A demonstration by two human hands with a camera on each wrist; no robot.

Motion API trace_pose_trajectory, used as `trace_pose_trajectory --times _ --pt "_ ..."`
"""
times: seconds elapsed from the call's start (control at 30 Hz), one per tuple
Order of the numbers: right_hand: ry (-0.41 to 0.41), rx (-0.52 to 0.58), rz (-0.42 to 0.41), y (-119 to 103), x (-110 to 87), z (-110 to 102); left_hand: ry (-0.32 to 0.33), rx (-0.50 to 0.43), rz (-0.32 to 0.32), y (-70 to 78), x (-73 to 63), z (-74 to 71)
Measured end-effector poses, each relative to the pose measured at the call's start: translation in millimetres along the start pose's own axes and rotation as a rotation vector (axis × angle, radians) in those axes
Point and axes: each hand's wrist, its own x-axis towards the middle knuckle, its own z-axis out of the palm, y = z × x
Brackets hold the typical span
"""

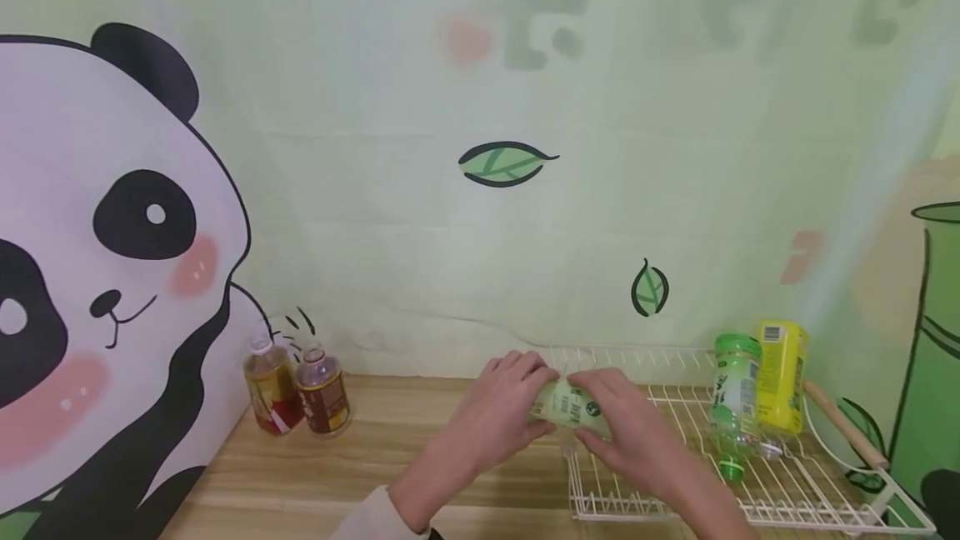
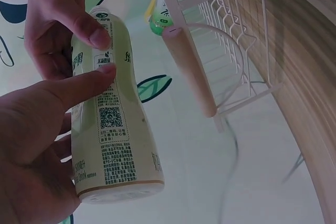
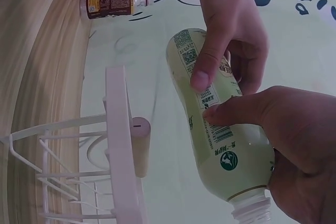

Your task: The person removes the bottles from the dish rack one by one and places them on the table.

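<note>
A pale green drink bottle [image 1: 566, 407] lies on its side between both hands, above the left end of a white wire rack. My left hand [image 1: 491, 411] grips the base half and my right hand [image 1: 633, 432] grips the shoulder half. In the left wrist view, the thumbs of both hands press the printed label [image 2: 110, 116], with a QR code on it. The right wrist view shows the bare threaded neck [image 3: 252, 208] beyond the right hand, with no cap on it.
The white wire rack [image 1: 622, 515] holds a green-capped bottle [image 1: 735, 394] and a yellow bottle [image 1: 782, 377]; a wooden handle [image 1: 847, 427] is at its right end. Two bottles, one amber [image 1: 272, 386] and one brown-labelled [image 1: 324, 394], stand at the table's back left, against a panda-printed backdrop.
</note>
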Motion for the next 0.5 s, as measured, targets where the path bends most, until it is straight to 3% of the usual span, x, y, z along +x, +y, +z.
trace_pose_trajectory --times 0.27,0.5 --pt "-0.019 0.016 -0.007 2.3 0.3 1.4 0.030 0.004 -0.031 5.6 -0.4 2.2" --pt "-0.023 0.005 -0.024 5.1 1.5 -2.6 0.062 0.017 -0.021 8.3 2.8 3.2"
